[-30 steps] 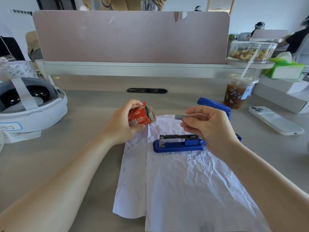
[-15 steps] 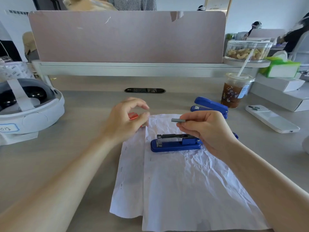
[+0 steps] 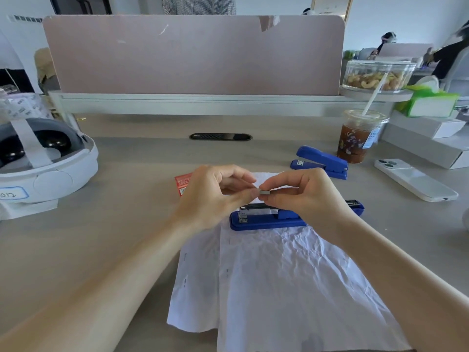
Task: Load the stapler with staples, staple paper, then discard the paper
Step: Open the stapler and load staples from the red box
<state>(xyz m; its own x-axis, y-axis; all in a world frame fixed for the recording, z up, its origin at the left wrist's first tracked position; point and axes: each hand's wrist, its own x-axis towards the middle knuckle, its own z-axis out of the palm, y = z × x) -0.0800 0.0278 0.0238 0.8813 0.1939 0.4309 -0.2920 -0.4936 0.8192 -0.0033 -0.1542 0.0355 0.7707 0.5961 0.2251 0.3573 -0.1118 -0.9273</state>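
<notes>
A blue stapler (image 3: 266, 221) lies opened flat on crumpled white paper (image 3: 279, 288), its metal staple channel facing up. Just above it my right hand (image 3: 307, 196) pinches a short grey strip of staples (image 3: 266, 192). My left hand (image 3: 215, 196) has come across, and its thumb and fingertips touch the strip's left end. The red staple box (image 3: 183, 182) lies on the desk behind my left hand, partly hidden by it.
A second blue stapler (image 3: 321, 161), closed, sits at the back right near an iced drink cup (image 3: 357, 138) and a white phone (image 3: 415, 182). A white headset (image 3: 45, 163) fills the left side. A pink divider panel (image 3: 193, 54) closes off the far edge.
My left hand put the red staple box down on the desk and moved right to meet the staple strip. My right hand kept hold of the strip above the open stapler.
</notes>
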